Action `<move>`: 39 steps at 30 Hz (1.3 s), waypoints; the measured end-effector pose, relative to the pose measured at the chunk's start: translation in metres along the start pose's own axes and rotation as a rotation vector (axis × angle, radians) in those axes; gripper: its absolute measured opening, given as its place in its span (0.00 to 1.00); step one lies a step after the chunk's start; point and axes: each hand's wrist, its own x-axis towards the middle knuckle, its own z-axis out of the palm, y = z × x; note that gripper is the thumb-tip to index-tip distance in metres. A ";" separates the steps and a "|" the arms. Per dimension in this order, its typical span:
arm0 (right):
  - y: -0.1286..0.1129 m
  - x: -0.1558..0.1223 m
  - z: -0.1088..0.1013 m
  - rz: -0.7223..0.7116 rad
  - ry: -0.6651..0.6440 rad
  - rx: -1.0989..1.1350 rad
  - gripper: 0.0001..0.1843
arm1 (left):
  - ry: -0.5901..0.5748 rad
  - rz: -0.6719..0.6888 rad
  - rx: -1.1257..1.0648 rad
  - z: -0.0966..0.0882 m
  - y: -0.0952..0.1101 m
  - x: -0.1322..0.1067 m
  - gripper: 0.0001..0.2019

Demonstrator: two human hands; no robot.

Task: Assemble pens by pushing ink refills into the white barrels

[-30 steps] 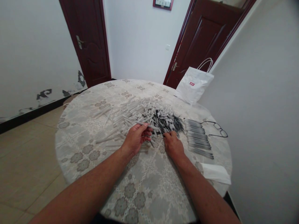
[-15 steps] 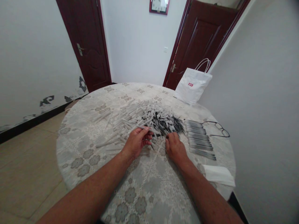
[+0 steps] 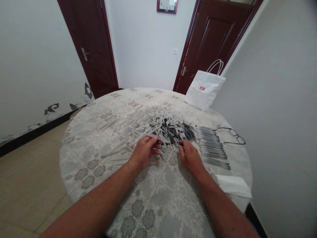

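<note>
My left hand (image 3: 147,149) pinches a pale, translucent pen barrel (image 3: 141,133) between thumb and forefinger, its other fingers curled below. The barrel slants across a heap of similar loose tubes (image 3: 123,140). My right hand (image 3: 190,156) is closed in a pinch at the right front of the heap. Whatever those fingertips hold is hidden or too small to make out. Close to them lie thin black pieces with pale ends (image 3: 170,134) and a bunch of dark thin rods (image 3: 189,131). Short white pieces (image 3: 163,115) are piled behind.
A row of pens with dark ends (image 3: 211,145) lies right of my right hand. Beyond it are eyeglasses (image 3: 234,135); nearer is a folded white cloth or paper (image 3: 232,185). A white paper bag (image 3: 205,91) stands at the back right of the round table (image 3: 148,185).
My right hand has shifted slightly right and turned a little, its fingertips now showing in a pinch. My left hand keeps its place with the pen barrel. The view has tilted slightly.
</note>
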 end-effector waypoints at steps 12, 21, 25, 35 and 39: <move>-0.024 -0.005 -0.008 0.201 0.005 0.666 0.11 | -0.079 -0.031 0.034 0.003 -0.004 -0.002 0.16; -0.025 -0.003 -0.009 0.230 -0.022 0.818 0.12 | -0.113 -0.055 0.045 0.004 -0.005 -0.003 0.15; -0.026 -0.004 -0.010 0.227 -0.027 0.833 0.12 | -0.114 -0.057 0.051 0.003 -0.005 -0.004 0.15; -0.024 -0.005 -0.008 0.186 0.057 0.719 0.11 | -0.112 -0.052 0.073 0.004 -0.004 -0.005 0.16; -0.023 -0.005 -0.008 0.138 0.089 0.640 0.08 | -0.108 -0.055 0.101 0.005 -0.003 -0.006 0.17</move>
